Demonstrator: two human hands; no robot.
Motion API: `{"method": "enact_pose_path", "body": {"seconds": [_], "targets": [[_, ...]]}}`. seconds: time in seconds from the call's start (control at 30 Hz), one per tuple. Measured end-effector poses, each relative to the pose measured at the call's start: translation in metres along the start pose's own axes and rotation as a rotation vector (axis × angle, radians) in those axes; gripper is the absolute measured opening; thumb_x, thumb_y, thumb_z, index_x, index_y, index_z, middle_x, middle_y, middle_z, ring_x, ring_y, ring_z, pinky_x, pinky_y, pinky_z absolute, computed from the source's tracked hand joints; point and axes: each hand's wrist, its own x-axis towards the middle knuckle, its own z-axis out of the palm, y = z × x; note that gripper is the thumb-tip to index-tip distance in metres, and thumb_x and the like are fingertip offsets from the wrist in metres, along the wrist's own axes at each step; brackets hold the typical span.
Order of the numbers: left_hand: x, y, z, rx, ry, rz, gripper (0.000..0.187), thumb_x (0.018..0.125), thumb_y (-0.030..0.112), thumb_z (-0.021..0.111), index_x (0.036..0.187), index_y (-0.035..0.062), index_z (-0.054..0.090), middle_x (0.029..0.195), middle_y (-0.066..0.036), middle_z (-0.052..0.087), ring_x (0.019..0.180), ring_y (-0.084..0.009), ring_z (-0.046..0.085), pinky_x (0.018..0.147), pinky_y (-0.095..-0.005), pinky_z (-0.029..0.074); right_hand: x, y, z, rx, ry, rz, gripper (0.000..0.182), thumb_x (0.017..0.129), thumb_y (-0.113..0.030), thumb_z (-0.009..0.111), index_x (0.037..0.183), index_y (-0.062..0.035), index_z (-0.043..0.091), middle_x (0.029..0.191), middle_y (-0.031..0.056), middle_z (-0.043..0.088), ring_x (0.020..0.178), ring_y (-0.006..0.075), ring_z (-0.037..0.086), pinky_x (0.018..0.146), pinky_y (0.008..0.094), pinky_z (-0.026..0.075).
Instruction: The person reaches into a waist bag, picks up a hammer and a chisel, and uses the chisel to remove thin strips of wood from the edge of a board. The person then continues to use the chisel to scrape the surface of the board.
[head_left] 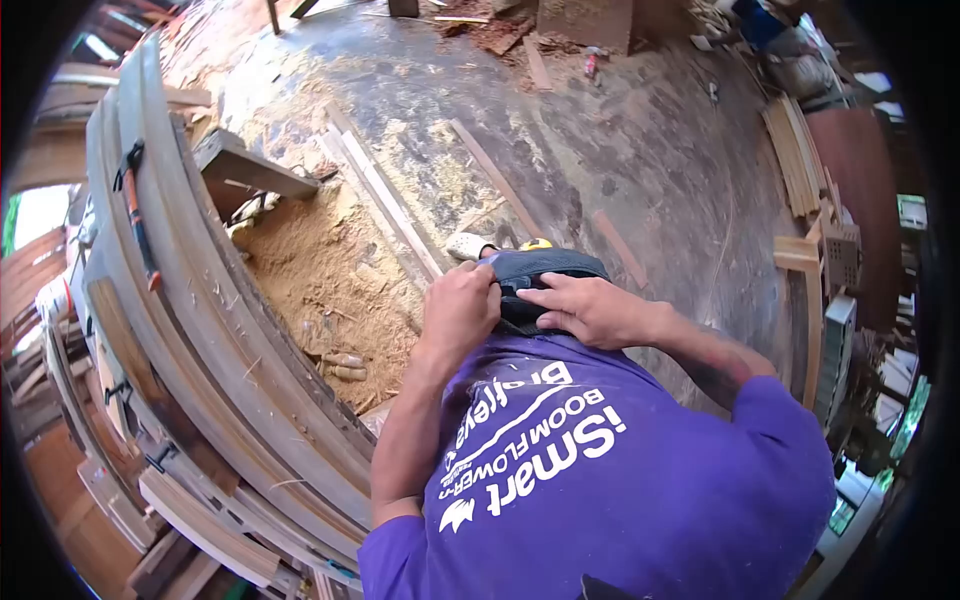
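At my waist, in front of the purple shirt, sits a dark waist bag. My left hand is closed on the bag's left edge, its fingers curled around the fabric. From the other side my right hand reaches over the bag, fingers stretched out and apart. Its fingertips touch the bag near the opening; what lies inside is hidden. Just beyond the bag, a small yellow round object and a whitish object are partly covered.
Long curved timbers run along the left, with a hammer-like tool on them. Sawdust is heaped beside them. Wooden strips lie on the dark floor. Stacked boards stand at right.
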Motion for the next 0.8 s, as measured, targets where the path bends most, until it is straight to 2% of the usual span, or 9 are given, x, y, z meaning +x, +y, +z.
{"method": "enact_pose_path", "body": {"seconds": [0.07, 0.17, 0.3, 0.4, 0.53, 0.63, 0.67, 0.77, 0.8], "targets": [[-0.003, 0.004, 0.002, 0.024, 0.028, 0.002, 0.013, 0.083, 0.014, 0.064, 0.085, 0.0024, 0.070, 0.083, -0.017, 0.067, 0.077, -0.0355, 0.067, 0.072, -0.0445, 0.053, 0.002, 0.003, -0.006, -0.066, -0.059, 0.030, 0.037, 0.093, -0.025, 0.063, 0.126, -0.0085, 0.063, 0.123, 0.0223, 0.061, 0.105, 0.0379, 0.064, 0.090, 0.0438, 0.052], [-0.008, -0.003, 0.003, -0.007, 0.077, 0.043, 0.012, 0.084, 0.013, 0.063, 0.083, 0.0026, 0.069, 0.084, -0.016, 0.067, 0.077, -0.0352, 0.067, 0.072, -0.0445, 0.053, 0.012, -0.005, -0.004, -0.168, 0.111, 0.037, 0.033, 0.090, -0.025, 0.066, 0.119, -0.0075, 0.066, 0.116, 0.0186, 0.065, 0.095, 0.0360, 0.068, 0.081, 0.0448, 0.054], [-0.020, -0.018, 0.001, -0.181, 0.052, -0.073, 0.018, 0.085, 0.016, 0.068, 0.097, 0.0032, 0.073, 0.089, -0.016, 0.067, 0.083, -0.0315, 0.067, 0.074, -0.0413, 0.053, 0.023, 0.004, 0.016, -0.401, 0.172, -0.118, 0.030, 0.085, -0.024, 0.070, 0.108, -0.0055, 0.068, 0.107, 0.0115, 0.069, 0.087, 0.0317, 0.070, 0.075, 0.0431, 0.056], [-0.041, -0.045, 0.001, -0.374, 0.025, -0.135, 0.035, 0.090, 0.024, 0.070, 0.118, 0.0035, 0.068, 0.108, -0.017, 0.067, 0.097, -0.0278, 0.067, 0.081, -0.0382, 0.053, 0.031, -0.010, 0.009, -0.411, 0.119, -0.051, 0.028, 0.084, -0.024, 0.071, 0.104, -0.0045, 0.067, 0.104, 0.0114, 0.070, 0.086, 0.0308, 0.070, 0.075, 0.0414, 0.057], [-0.081, -0.075, 0.015, -0.811, -0.245, -0.454, 0.061, 0.093, 0.029, 0.070, 0.141, -0.0008, 0.048, 0.133, -0.022, 0.058, 0.119, -0.0288, 0.059, 0.101, -0.0374, 0.047, 0.015, -0.021, -0.023, -0.304, 0.086, -0.056, 0.029, 0.084, -0.024, 0.071, 0.105, -0.0042, 0.068, 0.099, 0.0158, 0.070, 0.089, 0.0333, 0.070, 0.078, 0.0423, 0.056], [-0.092, -0.072, 0.031, -1.000, -0.301, -0.379, 0.062, 0.092, 0.029, 0.071, 0.141, -0.0017, 0.048, 0.132, -0.020, 0.059, 0.119, -0.0283, 0.058, 0.104, -0.0370, 0.045, 0.014, -0.028, -0.042, -0.339, -0.175, 0.051, 0.029, 0.085, -0.023, 0.070, 0.107, -0.0046, 0.067, 0.097, 0.0151, 0.071, 0.091, 0.0353, 0.069, 0.082, 0.0439, 0.054], [-0.094, -0.066, 0.038, -0.957, -0.208, -0.407, 0.062, 0.090, 0.030, 0.073, 0.139, 0.0001, 0.051, 0.124, -0.021, 0.063, 0.113, -0.0257, 0.061, 0.098, -0.0356, 0.048, 0.014, -0.028, -0.037, -0.353, -0.235, 0.137, 0.026, 0.086, -0.020, 0.069, 0.106, -0.0050, 0.066, 0.095, 0.0151, 0.069, 0.093, 0.0358, 0.068, 0.084, 0.0442, 0.053], [-0.090, -0.058, 0.045, -1.041, -0.141, -0.449, 0.061, 0.087, 0.030, 0.077, 0.134, -0.0016, 0.055, 0.117, -0.017, 0.066, 0.108, -0.0231, 0.062, 0.095, -0.0342, 0.048, 0.012, -0.036, -0.037, -0.196, -0.178, -0.111, 0.021, 0.086, -0.016, 0.068, 0.104, -0.0053, 0.065, 0.095, 0.0150, 0.067, 0.097, 0.0340, 0.066, 0.086, 0.0430, 0.051], [-0.092, -0.056, 0.053, -1.050, -0.084, -0.430, 0.058, 0.085, 0.029, 0.079, 0.130, -0.0015, 0.058, 0.111, -0.015, 0.068, 0.104, -0.0207, 0.063, 0.093, -0.0332, 0.049, 0.015, -0.046, -0.043, -0.112, -0.170, -0.091, 0.019, 0.086, -0.013, 0.067, 0.102, -0.0052, 0.064, 0.097, 0.0149, 0.064, 0.099, 0.0323, 0.063, 0.088, 0.0423, 0.050]]}}
